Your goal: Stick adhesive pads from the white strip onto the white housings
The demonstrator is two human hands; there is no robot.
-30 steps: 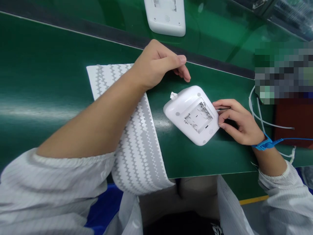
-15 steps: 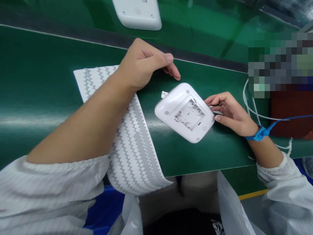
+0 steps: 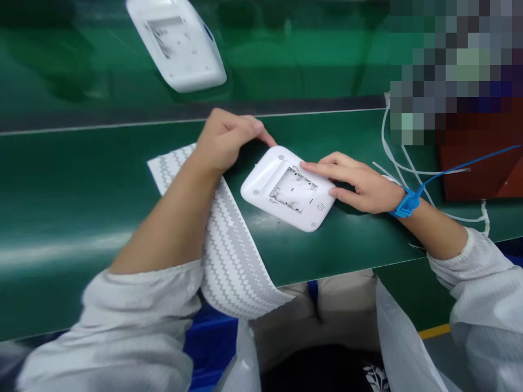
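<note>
A white rounded-square plastic device (image 3: pixel 261 174) lies on the green bench, its recessed compartment and small round grille facing up. My right hand (image 3: pixel 355 182) rests on its right side, fingers stretched over the top face and thumb near the edge. At the device's far corner, a finger of my left hand (image 3: pixel 229 139) reaches out and appears to touch it. That hand's thumb is extended, while its other fingers are mostly hidden. Beneath my left wrist lies a white sheet with grey wavy rows (image 3: pixel 241 261), hanging over the bench's front edge.
A second white device (image 3: pixel 192 60) lies on the green surface beyond the dark strip (image 3: pixel 318 103). White cables (image 3: pixel 392 152) and a reddish-brown box (image 3: pixel 466 174) are at the right. A blue wrist strap (image 3: pixel 406 204) with a cord circles my right wrist.
My right fingers have moved from the device's side onto its top face. My left finger has come to its far corner. The second device has shifted left. The view has turned.
</note>
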